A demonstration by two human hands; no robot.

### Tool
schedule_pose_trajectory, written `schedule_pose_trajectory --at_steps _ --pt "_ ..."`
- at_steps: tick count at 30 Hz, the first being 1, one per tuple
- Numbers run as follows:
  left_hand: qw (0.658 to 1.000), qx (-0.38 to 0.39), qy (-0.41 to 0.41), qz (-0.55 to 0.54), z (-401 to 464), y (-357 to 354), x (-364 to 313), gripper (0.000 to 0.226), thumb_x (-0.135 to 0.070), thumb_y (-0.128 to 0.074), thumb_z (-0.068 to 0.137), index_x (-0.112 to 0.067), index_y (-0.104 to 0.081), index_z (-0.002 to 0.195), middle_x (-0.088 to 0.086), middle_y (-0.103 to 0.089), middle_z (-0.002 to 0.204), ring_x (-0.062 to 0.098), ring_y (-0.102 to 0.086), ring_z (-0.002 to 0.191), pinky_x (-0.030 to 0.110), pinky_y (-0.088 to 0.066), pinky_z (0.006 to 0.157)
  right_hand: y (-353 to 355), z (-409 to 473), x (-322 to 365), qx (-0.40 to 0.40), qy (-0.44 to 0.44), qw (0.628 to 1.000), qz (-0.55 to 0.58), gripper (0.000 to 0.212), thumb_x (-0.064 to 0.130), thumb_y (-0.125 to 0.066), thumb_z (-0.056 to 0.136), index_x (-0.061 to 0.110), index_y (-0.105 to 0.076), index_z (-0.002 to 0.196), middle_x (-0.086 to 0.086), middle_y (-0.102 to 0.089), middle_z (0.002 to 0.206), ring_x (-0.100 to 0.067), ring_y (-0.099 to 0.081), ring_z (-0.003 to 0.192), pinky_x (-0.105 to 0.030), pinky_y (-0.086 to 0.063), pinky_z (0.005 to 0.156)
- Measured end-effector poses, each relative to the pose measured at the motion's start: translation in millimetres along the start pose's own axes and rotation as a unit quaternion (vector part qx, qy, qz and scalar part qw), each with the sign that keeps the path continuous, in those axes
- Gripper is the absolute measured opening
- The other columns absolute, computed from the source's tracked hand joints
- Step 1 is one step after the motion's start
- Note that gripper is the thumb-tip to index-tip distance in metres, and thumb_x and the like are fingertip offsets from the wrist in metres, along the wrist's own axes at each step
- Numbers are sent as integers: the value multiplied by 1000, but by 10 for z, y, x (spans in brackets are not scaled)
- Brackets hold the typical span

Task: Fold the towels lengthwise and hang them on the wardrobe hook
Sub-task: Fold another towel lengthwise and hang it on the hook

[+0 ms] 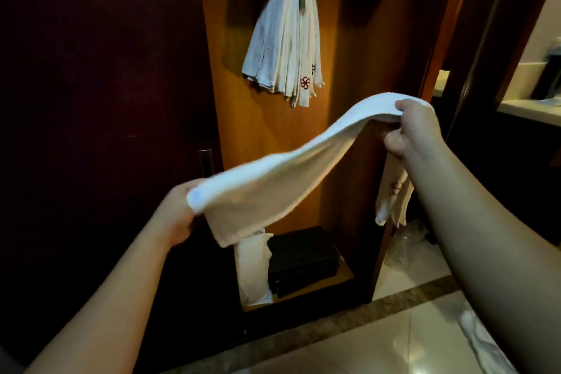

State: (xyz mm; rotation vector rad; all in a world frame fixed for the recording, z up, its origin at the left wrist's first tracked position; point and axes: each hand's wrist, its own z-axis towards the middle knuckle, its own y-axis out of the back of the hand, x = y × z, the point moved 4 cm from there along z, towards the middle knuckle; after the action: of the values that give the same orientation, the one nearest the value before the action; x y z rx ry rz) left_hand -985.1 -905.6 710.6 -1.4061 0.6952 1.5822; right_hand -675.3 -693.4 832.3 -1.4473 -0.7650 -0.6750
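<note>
White terry, folded into a long narrow band, stretches across the middle of the view: the towel (273, 167) runs from 8 o'clock up to 2 o'clock. Its low end is gripped by the left hand (177, 215), fingers curled round the edge. The right hand (409, 130) pinches the high end, and that end's tail hangs down past the wrist at 4 o'clock.

At 12 o'clock the hook (302, 3) on the wardrobe panel (258, 130) already carries a thick bunch of hung towels (285, 48), so part of the job looks done. Down at 6 o'clock a dark box (303, 261) sits on the wardrobe floor, with more white cloth just beside it.

The lengthwise fold seems finished and this one is ready to hang. Next, I judge, it must be lifted towards 12 o'clock and draped at its middle over the crowded hook, ends even, without dislodging the bunch.
</note>
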Motion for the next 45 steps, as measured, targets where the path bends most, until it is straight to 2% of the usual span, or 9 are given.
schedule_pose_trajectory --at_steps 3,8,13,17,24,29,33,37,45 --pt "992 -97 11 -79 -3 84 101 17 -5 -51 91 -9 -66 97 8 -75 82 34 -65 75 30 -57 50 81 19 -95 -14 -5 1000 -15 39 4 -49 97 10 -41 135 -15 -62 117 -29 -67 98 -37 -58 55" --pt "968 -44 58 -239 -69 29 228 47 -34 -41 99 -7 -59 133 18 -63 131 34 -61 121 52 -51 99 173 7 -197 -26 -8 1000 -8 41 8 -56 93 14 -47 133 -14 -64 121 -30 -68 102 -47 -60 82" --pt "930 -36 170 -322 -236 -147 491 43 -43 -44 98 -18 -64 126 11 -68 124 28 -72 98 40 -61 61 95 -71 -228 1 -7 1000 13 37 10 -53 96 13 -47 133 -12 -68 114 -28 -71 97 -39 -61 68" --pt "923 14 161 -348 -274 -185 709 76 -28 -100 41 -6 -76 110 18 -68 123 31 -70 104 43 -61 72 74 -103 -176 0 13 1000 8 36 14 -54 96 14 -49 131 -10 -69 112 -26 -71 97 -35 -61 69" --pt "895 -10 133 -426 -399 -162 1014 81 -24 -101 26 -7 -79 102 17 -69 120 31 -70 104 44 -61 73 97 -127 -256 24 18 1000 10 9 24 -52 99 17 -57 102 -7 -74 102 -29 -71 99 -44 -56 91" --pt "860 -130 199 -452 -622 -321 1300 55 -37 -63 83 -10 -61 131 17 -71 116 33 -73 95 41 -61 73 -16 -233 -389 52 -31 996 59 20 27 -49 100 12 -61 106 -10 -75 102 -31 -70 99 -44 -53 92" --pt "856 -137 266 -421 -666 -447 1460 68 -61 -53 87 -9 -59 130 20 -68 122 37 -67 109 48 -50 98 -57 -262 -468 73 -54 994 64 29 32 -47 101 12 -57 119 -10 -74 109 -30 -71 100 -42 -54 88" --pt "860 -163 349 -335 -643 -483 1650 38 -20 -51 102 0 -54 134 24 -66 121 36 -66 106 53 -56 85 -71 -336 -566 100 -59 992 45 26 34 -46 104 12 -57 113 -9 -75 101 -28 -72 98 -42 -53 93" --pt "858 -252 361 -263 -642 -470 1807 36 -36 -54 100 -10 -60 123 7 -69 101 19 -61 68 28 -49 51 -101 -316 -589 104 -79 990 59 30 37 -46 104 11 -58 111 -12 -74 107 -31 -72 98 -41 -57 84"
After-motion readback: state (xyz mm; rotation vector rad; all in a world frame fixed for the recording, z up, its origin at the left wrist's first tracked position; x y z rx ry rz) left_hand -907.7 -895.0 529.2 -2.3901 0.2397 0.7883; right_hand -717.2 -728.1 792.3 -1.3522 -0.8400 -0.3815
